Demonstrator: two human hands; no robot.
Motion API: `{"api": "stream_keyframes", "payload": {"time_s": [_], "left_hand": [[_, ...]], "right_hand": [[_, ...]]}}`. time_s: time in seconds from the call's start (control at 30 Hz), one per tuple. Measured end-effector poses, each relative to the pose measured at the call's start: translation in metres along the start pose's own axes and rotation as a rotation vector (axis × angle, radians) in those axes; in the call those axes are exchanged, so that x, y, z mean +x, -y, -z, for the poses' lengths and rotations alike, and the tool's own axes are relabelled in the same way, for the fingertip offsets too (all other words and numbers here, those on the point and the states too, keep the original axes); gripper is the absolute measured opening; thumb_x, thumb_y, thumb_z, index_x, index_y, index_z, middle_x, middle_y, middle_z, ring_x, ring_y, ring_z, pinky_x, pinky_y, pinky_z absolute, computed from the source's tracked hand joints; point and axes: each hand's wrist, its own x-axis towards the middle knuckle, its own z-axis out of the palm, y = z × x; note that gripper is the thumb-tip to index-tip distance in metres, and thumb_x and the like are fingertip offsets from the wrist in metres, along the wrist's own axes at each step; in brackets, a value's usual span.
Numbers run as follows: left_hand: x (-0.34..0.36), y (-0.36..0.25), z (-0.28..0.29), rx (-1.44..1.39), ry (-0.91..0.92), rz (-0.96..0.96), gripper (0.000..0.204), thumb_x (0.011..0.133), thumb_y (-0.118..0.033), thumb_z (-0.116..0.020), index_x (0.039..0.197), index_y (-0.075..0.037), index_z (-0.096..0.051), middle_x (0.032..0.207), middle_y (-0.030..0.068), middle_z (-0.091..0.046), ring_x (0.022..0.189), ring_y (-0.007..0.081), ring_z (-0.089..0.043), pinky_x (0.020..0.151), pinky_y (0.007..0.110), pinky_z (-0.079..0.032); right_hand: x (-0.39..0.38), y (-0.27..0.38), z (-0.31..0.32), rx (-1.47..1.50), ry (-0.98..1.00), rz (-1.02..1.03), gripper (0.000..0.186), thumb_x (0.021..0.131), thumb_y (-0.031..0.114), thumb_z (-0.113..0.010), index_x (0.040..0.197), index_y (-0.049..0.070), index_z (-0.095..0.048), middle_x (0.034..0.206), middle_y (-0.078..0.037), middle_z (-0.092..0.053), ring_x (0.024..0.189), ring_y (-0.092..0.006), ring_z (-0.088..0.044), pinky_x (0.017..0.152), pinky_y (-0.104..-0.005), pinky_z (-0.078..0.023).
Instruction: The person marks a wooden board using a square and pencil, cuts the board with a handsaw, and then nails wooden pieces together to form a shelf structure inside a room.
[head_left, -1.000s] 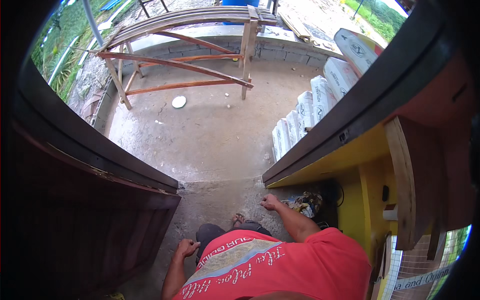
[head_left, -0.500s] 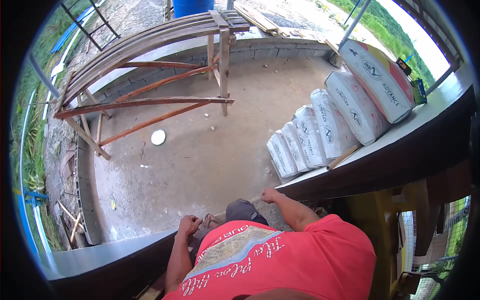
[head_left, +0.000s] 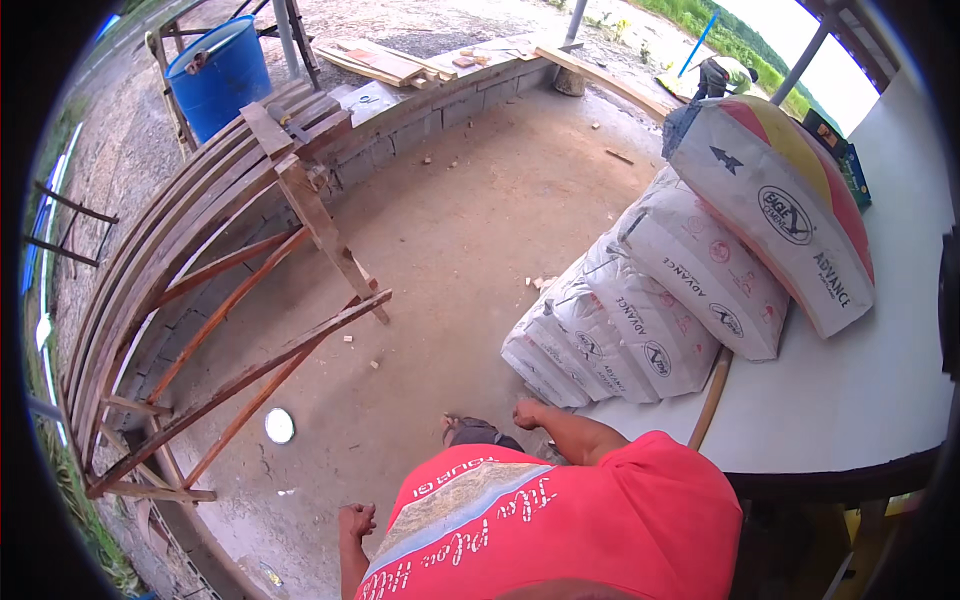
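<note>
My left hand hangs low beside my red shirt, its fingers curled in, with nothing visible in it. My right hand is closed in a loose fist in front of me, also with nothing visible in it. It is nearest to the row of grey-white cement bags, whose lower end lies just past it. The top bag, with red and yellow on its side, rests tilted on the others. Below my shirt's front edge, a dark trouser leg and a foot show on the concrete floor.
A slatted wooden bench frame stands at left, near a blue drum. A white round disc lies on the floor. A low block wall runs behind. A wooden pole lies by the bags. Another person bends over far right.
My view has swung to the right and I have stepped forward onto the floor. The bags look larger and the bench sits further left. My left hand has dropped lower.
</note>
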Motion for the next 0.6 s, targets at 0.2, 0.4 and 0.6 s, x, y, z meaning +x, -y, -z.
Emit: {"api": "stream_keyframes", "payload": {"time_s": [0.2, 0.4, 0.6], "left_hand": [[0.159, -0.157, 0.010, 0.298, 0.068, -0.390, 0.032, 0.079, -0.030, -0.072, 0.090, 0.000, -0.074, 0.087, 0.0197, -0.072, 0.078, 0.0316, -0.071, 0.074, 0.040, -0.056], [0.311, -0.436, 0.029, 0.563, 0.203, -0.689, 0.032, 0.077, -0.031, -0.074, 0.090, -0.002, -0.074, 0.090, 0.0226, -0.071, 0.089, 0.0361, -0.070, 0.082, 0.042, -0.054], [0.418, -0.726, -0.011, 0.710, 0.326, -1.115, 0.035, 0.080, -0.032, -0.072, 0.093, 0.000, -0.072, 0.090, 0.0224, -0.070, 0.086, 0.0354, -0.069, 0.078, 0.041, -0.054]], "right_hand": [[0.092, -0.012, 0.254, 0.261, -0.384, -0.248, 0.029, 0.084, 0.027, -0.057, 0.084, 0.004, -0.074, 0.092, -0.021, -0.070, 0.087, -0.0391, -0.068, 0.078, -0.0471, -0.055], [0.150, -0.045, 0.395, 0.616, -0.568, -0.306, 0.039, 0.084, 0.037, -0.058, 0.090, 0.002, -0.074, 0.097, -0.025, -0.069, 0.095, -0.0410, -0.067, 0.086, -0.0465, -0.054], [0.176, -0.155, 0.336, 0.580, -0.342, -0.389, 0.035, 0.081, 0.032, -0.060, 0.095, 0.002, -0.071, 0.092, -0.024, -0.069, 0.088, -0.0414, -0.067, 0.081, -0.0476, -0.053]]}}
